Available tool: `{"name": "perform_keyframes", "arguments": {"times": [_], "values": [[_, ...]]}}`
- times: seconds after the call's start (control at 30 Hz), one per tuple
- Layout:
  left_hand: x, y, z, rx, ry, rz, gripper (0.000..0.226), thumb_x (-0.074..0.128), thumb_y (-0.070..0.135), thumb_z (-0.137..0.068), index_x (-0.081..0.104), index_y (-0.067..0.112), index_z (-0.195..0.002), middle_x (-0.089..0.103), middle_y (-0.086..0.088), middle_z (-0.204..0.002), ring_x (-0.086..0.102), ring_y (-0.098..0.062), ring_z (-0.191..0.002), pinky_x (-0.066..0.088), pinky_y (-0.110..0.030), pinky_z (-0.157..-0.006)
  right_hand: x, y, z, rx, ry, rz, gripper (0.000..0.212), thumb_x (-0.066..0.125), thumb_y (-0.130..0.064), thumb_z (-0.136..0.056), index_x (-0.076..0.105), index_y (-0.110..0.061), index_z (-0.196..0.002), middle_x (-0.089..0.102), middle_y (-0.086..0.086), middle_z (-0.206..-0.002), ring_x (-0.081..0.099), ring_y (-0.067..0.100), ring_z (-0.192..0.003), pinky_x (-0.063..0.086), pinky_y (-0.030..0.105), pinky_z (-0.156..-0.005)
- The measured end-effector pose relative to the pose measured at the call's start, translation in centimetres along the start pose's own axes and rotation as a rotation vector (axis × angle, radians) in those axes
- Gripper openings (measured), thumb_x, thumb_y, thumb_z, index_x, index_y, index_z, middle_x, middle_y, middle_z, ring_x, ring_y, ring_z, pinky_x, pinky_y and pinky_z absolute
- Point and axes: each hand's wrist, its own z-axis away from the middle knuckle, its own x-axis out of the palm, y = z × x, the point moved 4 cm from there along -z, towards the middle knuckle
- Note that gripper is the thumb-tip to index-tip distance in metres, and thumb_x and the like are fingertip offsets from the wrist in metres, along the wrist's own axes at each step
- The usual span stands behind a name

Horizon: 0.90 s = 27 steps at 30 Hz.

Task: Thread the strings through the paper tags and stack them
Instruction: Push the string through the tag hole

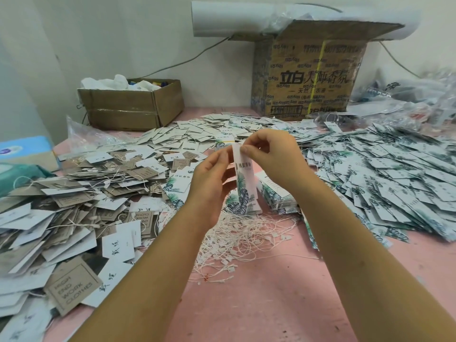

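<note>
Two broad heaps flank a working gap on the pink surface [259, 304]. The leaf-print heap [394, 183] spreads wide on the right and the grey-brown heap [74, 206] on the left, probably kept apart by design. Between them, close to the forearms, lies a tangle of white strings [241, 243], within easy reach for the next pick. Just beyond it sits a small neat stack [276, 193] of leaf-print cards. Above these, the left hand [212, 186] curls round the held tag [243, 183], keeping it upright so its top end is free. The right hand [271, 154] pinches that top edge, likely at the hole. No string can be made out there.
</note>
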Motion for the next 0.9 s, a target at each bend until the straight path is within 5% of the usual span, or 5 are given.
{"name": "perform_keyframes", "arguments": {"times": [0.3,0.47,0.67,0.9], "values": [[-0.5,-0.6,-0.4,-0.045,-0.013,0.102,0.007,0.060,0.013,-0.080,0.059,0.015,-0.086,0.067,0.005,-0.068,0.062,-0.005,-0.060,0.050,-0.019,-0.059,0.5,-0.7,0.2,0.039,-0.104,-0.273,0.006,0.066,-0.003,-0.082,0.066,-0.009,-0.080,0.062,0.001,-0.071,0.057,0.012,-0.069,0.049,0.028,-0.071],[-0.3,-0.6,-0.4,-0.064,0.014,0.040,0.014,0.051,0.007,-0.091,0.054,0.014,-0.080,0.065,0.005,-0.065,0.060,-0.007,-0.061,0.045,-0.024,-0.063,0.5,0.1,0.3,0.101,-0.201,-0.198,0.014,0.068,-0.011,-0.082,0.062,-0.013,-0.070,0.053,-0.006,-0.058,0.043,-0.004,-0.043,0.039,0.014,-0.049],[-1.3,-0.4,-0.7,-0.080,0.210,0.223,0.023,0.042,0.003,-0.097,0.049,0.012,-0.078,0.068,-0.007,-0.090,0.056,-0.015,-0.074,0.046,-0.027,-0.067,-2.8,3.6,0.4,0.307,-0.147,-0.049,0.017,0.067,-0.019,-0.084,0.060,-0.009,-0.071,0.050,-0.001,-0.053,0.041,0.001,-0.036,0.034,0.015,-0.038],[-2.2,-0.5,-0.6,-0.108,0.320,0.334,0.016,0.048,0.002,-0.094,0.054,0.012,-0.084,0.065,0.002,-0.057,0.053,-0.007,-0.053,0.045,-0.016,-0.047,-3.8,5.1,0.3,0.382,-0.027,-0.097,0.017,0.061,-0.007,-0.088,0.061,-0.010,-0.072,0.056,0.003,-0.061,0.048,0.013,-0.053,0.042,0.021,-0.046]]}}
